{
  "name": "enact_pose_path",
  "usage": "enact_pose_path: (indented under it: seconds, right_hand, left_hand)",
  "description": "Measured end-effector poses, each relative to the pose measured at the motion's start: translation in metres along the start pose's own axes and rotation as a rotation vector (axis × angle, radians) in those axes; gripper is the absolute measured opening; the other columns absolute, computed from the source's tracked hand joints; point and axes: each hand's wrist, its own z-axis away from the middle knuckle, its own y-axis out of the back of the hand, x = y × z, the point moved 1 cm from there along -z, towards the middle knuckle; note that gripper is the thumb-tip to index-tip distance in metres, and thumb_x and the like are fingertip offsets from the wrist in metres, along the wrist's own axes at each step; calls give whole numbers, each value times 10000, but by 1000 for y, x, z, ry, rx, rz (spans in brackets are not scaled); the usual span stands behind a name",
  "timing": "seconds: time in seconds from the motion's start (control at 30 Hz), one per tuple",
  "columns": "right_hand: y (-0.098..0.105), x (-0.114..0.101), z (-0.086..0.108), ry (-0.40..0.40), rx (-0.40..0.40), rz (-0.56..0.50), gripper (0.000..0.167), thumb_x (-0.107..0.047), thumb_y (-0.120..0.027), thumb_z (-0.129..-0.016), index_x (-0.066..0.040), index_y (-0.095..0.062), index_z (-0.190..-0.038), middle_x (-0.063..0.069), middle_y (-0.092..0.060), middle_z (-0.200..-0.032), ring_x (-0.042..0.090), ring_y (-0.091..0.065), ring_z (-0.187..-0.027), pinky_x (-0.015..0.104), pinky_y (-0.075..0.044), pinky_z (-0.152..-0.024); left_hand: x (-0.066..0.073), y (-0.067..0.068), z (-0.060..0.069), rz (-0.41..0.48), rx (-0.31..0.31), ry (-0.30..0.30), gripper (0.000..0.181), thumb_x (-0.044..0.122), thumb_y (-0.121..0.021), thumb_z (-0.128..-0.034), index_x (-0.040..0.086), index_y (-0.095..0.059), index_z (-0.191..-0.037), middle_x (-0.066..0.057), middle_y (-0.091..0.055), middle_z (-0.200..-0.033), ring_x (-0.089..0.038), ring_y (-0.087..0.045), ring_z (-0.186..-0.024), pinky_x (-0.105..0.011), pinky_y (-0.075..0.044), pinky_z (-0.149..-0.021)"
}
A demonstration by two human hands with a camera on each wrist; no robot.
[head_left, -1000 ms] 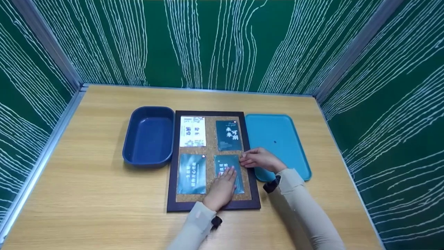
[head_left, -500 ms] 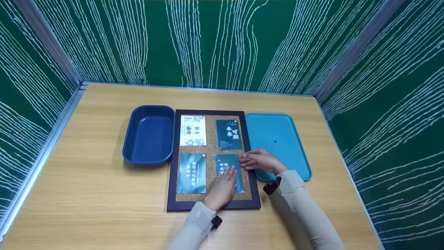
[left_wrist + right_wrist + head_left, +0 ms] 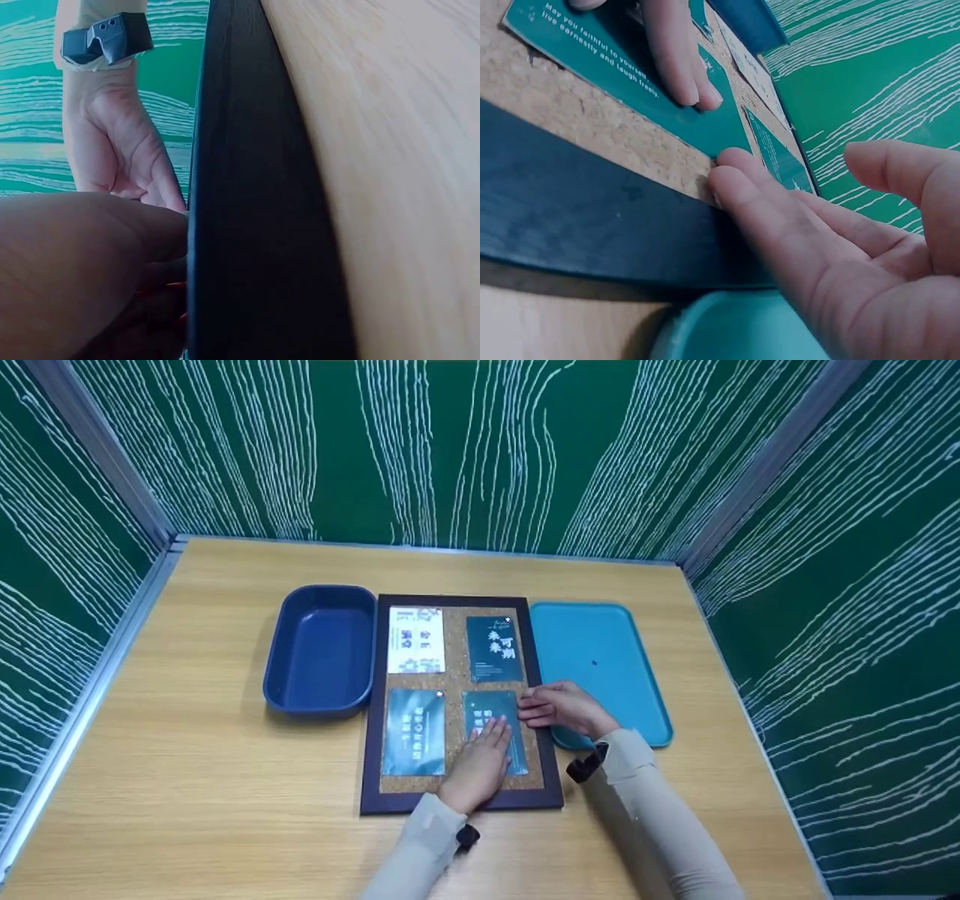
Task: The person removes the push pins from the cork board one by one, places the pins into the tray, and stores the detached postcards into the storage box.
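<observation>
A dark-framed cork board [image 3: 455, 682] lies on the table with several printed cards on it. My left hand [image 3: 480, 765] rests flat on the lower right green card [image 3: 491, 702], covering much of it. By that card's upper right corner, my right hand [image 3: 566, 709] reaches over the frame. Its fingertips touch the card's corner in the right wrist view, and the thumb [image 3: 885, 165] stands apart from the fingers. A white card [image 3: 416, 640] and two more green cards, one upper right [image 3: 495, 649] and one lower left [image 3: 414, 733], carry small pins near their corners.
A deep blue bin [image 3: 321, 660] stands against the board's left side. To the right lies a flat turquoise tray [image 3: 600, 637], partly beneath my right hand. Green walls with white lines enclose the wooden table [image 3: 187, 780] at the back and sides.
</observation>
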Motion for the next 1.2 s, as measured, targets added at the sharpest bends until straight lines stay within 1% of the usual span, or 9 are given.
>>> enact_pose_path:
  seconds: [0.13,0.27,0.4,0.57,0.77,1.07,1.2]
  right_hand:
    - [-1,0,-1,-19,14,-11,467,-228,-516,-995,104,-476,-1320,228,-629,-1234,211,-705,-963,369,-575,-871]
    - [-1,0,0,-35,34,-34,451,-225,-529,-988,88,-491,-1311,205,-648,-1196,212,-706,-954,375,-577,-864]
    - [-2,1,1,-32,27,-56,444,-212,-515,-995,89,-474,-1319,179,-656,-1168,214,-704,-958,376,-581,-857]
    - [-1,1,3,-13,3,-93,486,-207,-522,-992,111,-426,-1347,189,-645,-1188,220,-701,-966,376,-580,-860]
    - [-1,2,3,-23,18,-106,497,-227,-529,-990,94,-429,-1356,220,-612,-1249,232,-699,-986,389,-569,-884]
    - [-1,4,2,-30,19,-127,484,-205,-514,-996,100,-416,-1359,220,-611,-1245,241,-699,-990,396,-561,-901]
    - [-1,3,2,-35,26,-148,463,-193,-513,-994,100,-438,-1344,206,-627,-1219,238,-704,-976,393,-560,-903]
  left_hand:
    - [0,0,0,1,5,-3,512,244,-503,-990,42,-412,-1451,-96,-352,-1546,-252,-330,-1432,-434,-313,-1165]
    - [0,1,1,-5,6,-5,512,247,-502,-989,41,-414,-1450,-96,-352,-1545,-253,-330,-1431,-434,-316,-1164]
    - [0,1,1,-15,10,-10,511,241,-509,-985,36,-421,-1444,-102,-359,-1541,-256,-334,-1429,-430,-320,-1162]
    - [1,2,0,-24,24,-15,511,221,-532,-967,24,-439,-1430,-109,-385,-1527,-261,-350,-1422,-428,-337,-1152]
    - [1,1,0,-18,24,-6,509,222,-528,-971,28,-438,-1433,-107,-382,-1529,-263,-349,-1422,-435,-333,-1153]
    - [0,1,1,-14,14,-5,504,226,-509,-983,35,-424,-1442,-106,-367,-1537,-264,-338,-1428,-436,-326,-1158]
    - [0,1,1,-9,13,-6,504,227,-504,-986,38,-420,-1446,-105,-359,-1542,-262,-334,-1430,-437,-320,-1161]
